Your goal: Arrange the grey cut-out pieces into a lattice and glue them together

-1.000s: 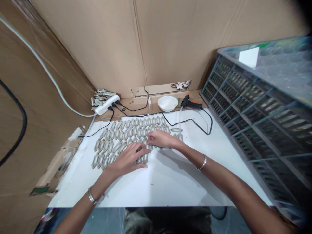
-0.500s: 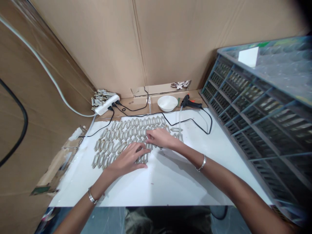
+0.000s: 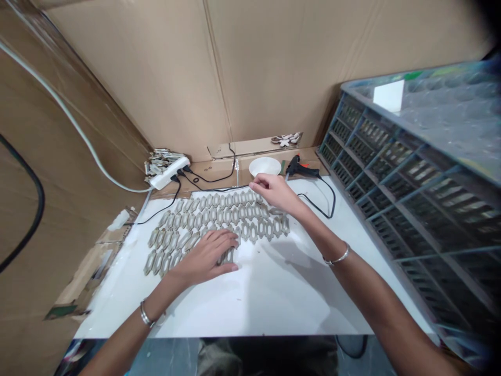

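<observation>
Rows of small greyish, elongated frame-like pieces (image 3: pixel 253 230) with pointed ends lie on the white tabletop (image 3: pixel 219 313). My left hand (image 3: pixel 209 254) rests flat over the front rows, thumb apart from the fingers, hiding some pieces. Above the back row, just in front of a white bowl (image 3: pixel 265 166), hangs my right hand (image 3: pixel 276 190). Its thumb and fingertips are pinched together; whatever may be between them is too small to make out. A black glue gun (image 3: pixel 301 168) lies to the right of the bowl.
A white power strip (image 3: pixel 169 173) with black plugs sits at the back left, beside a heap of similar pieces (image 3: pixel 161 159). Black cords cross the table's back. A large grey plastic crate (image 3: pixel 391 172) stands along the right, cardboard walls (image 3: pixel 270 68) behind and left.
My right hand has lifted off the pieces and moved back and right toward the bowl, uncovering pieces in the middle rows. My left hand stays put, its fingers flattened slightly.
</observation>
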The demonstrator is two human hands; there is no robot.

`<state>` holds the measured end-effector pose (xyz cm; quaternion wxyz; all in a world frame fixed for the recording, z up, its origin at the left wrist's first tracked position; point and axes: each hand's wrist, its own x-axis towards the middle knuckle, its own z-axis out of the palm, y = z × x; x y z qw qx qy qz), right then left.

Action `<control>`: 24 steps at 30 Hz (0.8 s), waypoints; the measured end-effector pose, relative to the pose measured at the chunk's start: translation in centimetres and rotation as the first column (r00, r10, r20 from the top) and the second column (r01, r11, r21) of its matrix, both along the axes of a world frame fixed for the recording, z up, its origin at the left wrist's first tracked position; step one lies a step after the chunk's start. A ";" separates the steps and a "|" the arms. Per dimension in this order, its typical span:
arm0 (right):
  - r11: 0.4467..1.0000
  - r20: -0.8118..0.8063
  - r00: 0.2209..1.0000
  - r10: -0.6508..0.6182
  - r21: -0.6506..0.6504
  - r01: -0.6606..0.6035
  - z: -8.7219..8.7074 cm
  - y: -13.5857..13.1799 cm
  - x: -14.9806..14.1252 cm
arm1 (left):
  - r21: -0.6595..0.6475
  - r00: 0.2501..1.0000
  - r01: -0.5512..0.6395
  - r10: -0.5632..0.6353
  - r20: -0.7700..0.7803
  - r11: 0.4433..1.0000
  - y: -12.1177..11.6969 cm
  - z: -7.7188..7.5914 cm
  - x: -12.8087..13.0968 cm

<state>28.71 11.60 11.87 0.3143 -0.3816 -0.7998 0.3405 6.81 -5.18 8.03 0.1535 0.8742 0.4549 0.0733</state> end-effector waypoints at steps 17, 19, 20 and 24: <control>0.932 -0.575 0.763 -0.296 -0.001 0.361 5.4 2.8 7.4 | 0.169 0.993 -0.098 0.084 0.085 0.981 11.9 3.7 4.7; 0.928 -0.628 0.713 -0.311 -0.038 0.371 6.0 2.9 8.2 | 0.202 0.990 -0.108 0.087 0.111 0.973 16.1 3.5 5.4; 0.928 -0.649 0.693 -0.313 -0.054 0.369 6.3 2.8 8.5 | 0.227 0.987 -0.131 0.107 0.116 0.965 18.1 3.3 5.6; 0.935 -0.708 0.637 -0.305 -0.096 0.340 7.0 2.5 9.3 | 0.271 0.994 -0.111 0.103 0.042 0.956 24.2 2.8 6.7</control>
